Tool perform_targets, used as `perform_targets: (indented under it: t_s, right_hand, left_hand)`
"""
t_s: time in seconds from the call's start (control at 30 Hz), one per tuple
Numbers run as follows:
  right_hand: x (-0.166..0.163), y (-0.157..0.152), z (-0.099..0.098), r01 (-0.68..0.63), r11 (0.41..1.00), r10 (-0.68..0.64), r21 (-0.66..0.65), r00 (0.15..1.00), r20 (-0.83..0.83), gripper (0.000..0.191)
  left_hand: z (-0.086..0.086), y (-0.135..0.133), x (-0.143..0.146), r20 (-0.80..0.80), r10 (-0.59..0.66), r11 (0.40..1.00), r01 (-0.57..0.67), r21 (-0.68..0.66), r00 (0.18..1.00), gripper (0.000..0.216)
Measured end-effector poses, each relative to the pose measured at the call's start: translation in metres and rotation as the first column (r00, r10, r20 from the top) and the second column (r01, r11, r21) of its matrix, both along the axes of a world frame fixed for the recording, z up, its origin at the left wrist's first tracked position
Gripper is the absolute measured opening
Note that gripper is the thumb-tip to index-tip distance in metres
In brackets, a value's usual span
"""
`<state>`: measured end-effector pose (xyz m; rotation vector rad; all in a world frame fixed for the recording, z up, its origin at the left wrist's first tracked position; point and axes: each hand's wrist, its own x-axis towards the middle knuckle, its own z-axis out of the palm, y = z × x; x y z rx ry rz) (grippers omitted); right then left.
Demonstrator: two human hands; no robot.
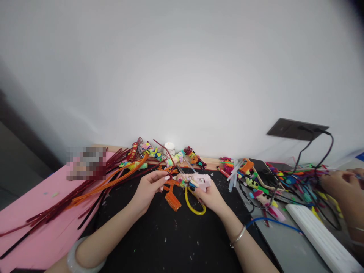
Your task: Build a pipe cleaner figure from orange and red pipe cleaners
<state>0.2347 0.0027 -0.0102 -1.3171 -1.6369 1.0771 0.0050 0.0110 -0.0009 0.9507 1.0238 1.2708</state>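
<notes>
Pale-pink, colour-flecked plastic tool (202,181) fills the curled right hand (210,198) mid-frame; the nearly closed left hand (150,187) pinches dark-red fuzz (170,177).

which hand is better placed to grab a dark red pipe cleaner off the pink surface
Probably the left hand: the dark red pipe cleaners lie on its side. The right hand is farther away and grips a pale pink tool.
</notes>
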Motion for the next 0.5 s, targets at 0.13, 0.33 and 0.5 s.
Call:
perform_targets:
  t_s: [0.13, 0.33, 0.5]
  right_hand:
    - [0.0017, 0.0014, 0.0014, 0.031, 0.999, -0.031, 0.031, 1.000, 0.003, 0.010]
    - [0.0012, 0.0012, 0.0015, 0.030, 0.999, -0.030, 0.015, 0.999, 0.027, 0.010]
    - [0.0014, 0.0016, 0.0022, 0.033, 0.999, -0.034, 0.021, 0.998, 0.044, 0.009]
  left_hand:
    - [0.0004, -0.0005, 0.0016, -0.088, 0.002, 0.999, 0.001, 0.038, 0.996, 0.028]
    - [0.0016, -0.0013, 0.0025, -0.120, 0.002, 0.999, 0.003, 0.039, 0.993, 0.028]
    - [0.0023, -0.0016, 0.0021, -0.104, 0.005, 0.999, -0.002, 0.033, 0.995, 0.028]
